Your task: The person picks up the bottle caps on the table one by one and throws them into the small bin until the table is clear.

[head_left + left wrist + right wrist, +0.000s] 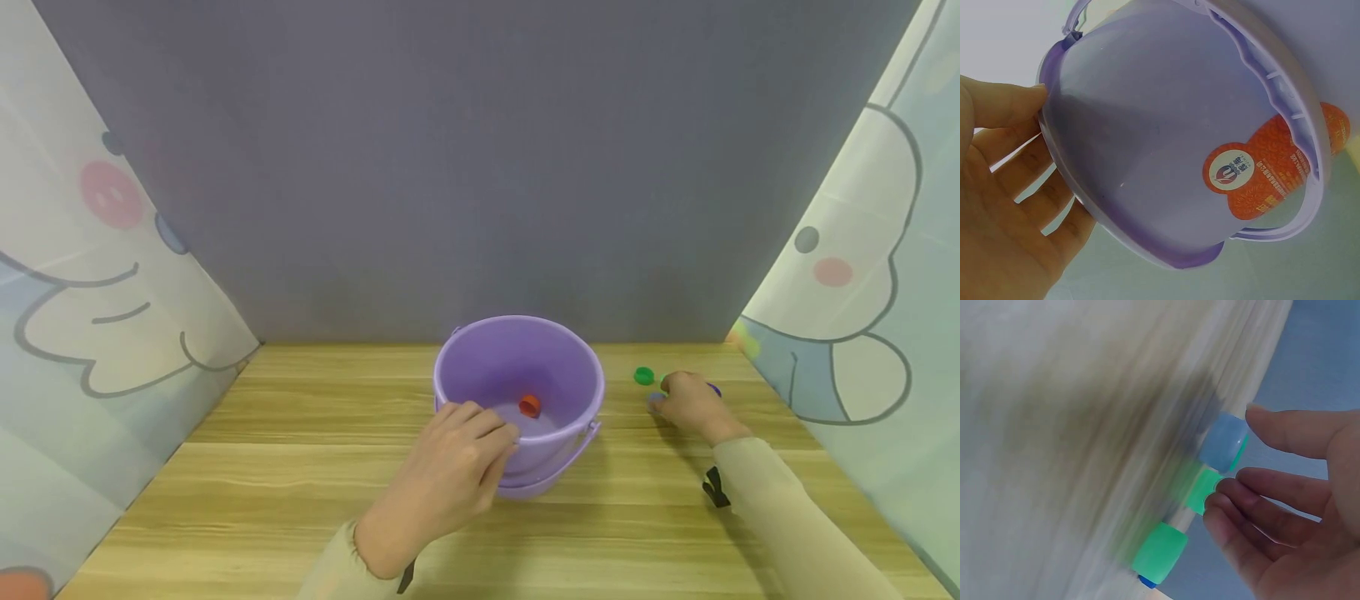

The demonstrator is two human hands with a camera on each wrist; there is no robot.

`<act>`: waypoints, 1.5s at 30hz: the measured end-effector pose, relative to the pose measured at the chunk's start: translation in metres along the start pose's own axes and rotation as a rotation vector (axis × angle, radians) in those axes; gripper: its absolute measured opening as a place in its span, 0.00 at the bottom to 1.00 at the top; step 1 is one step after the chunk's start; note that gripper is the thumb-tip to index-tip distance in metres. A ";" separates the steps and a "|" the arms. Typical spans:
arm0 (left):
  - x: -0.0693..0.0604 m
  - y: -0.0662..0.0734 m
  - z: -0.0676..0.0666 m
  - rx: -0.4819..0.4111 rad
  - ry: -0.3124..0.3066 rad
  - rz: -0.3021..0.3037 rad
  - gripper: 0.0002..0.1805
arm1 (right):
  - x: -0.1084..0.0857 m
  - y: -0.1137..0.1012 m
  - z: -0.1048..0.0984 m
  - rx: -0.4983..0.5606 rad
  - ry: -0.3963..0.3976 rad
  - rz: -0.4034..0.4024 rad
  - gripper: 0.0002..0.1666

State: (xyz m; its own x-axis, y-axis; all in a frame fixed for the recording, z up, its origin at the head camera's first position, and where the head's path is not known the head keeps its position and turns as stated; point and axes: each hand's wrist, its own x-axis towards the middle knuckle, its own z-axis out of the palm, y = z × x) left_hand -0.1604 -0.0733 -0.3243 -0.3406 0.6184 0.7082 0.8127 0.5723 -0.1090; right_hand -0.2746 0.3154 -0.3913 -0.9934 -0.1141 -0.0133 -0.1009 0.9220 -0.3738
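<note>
A purple bucket [517,467] stands on the wooden table, with an orange-red cap [529,406] inside. My left hand [457,458] grips its near rim; in the left wrist view the thumb and fingers of the left hand [1016,162] are on the rim of the bucket [1129,137]. At the right, my right hand [697,407] is over small caps. In the right wrist view the right hand [1291,487] has thumb and fingers apart, beside a light blue cap [1222,442] and a green cap [1201,490]. Whether a fingertip touches one is unclear.
A green cap [643,376] lies between the bucket and my right hand, and a dark blue piece [715,389] shows just behind that hand. A grey panel [480,167] rises behind the table [300,467], with printed cloths at both sides. The bucket's handle [573,457] hangs down.
</note>
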 end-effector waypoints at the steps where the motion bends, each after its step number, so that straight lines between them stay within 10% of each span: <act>1: 0.000 0.000 0.000 -0.002 -0.001 0.000 0.06 | 0.000 0.000 0.001 0.007 -0.002 0.004 0.16; 22: 0.000 -0.001 0.002 0.007 -0.004 -0.004 0.05 | 0.000 0.000 0.000 -0.003 -0.021 -0.003 0.11; 45: 0.000 -0.002 0.002 0.011 -0.006 -0.004 0.06 | -0.006 -0.016 0.004 0.105 0.085 -0.002 0.29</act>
State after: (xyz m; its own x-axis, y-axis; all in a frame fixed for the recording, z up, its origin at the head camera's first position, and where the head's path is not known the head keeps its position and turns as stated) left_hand -0.1631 -0.0730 -0.3257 -0.3469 0.6190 0.7046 0.8058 0.5811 -0.1139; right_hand -0.2665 0.3001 -0.3885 -0.9947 -0.0802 0.0644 -0.1011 0.8775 -0.4688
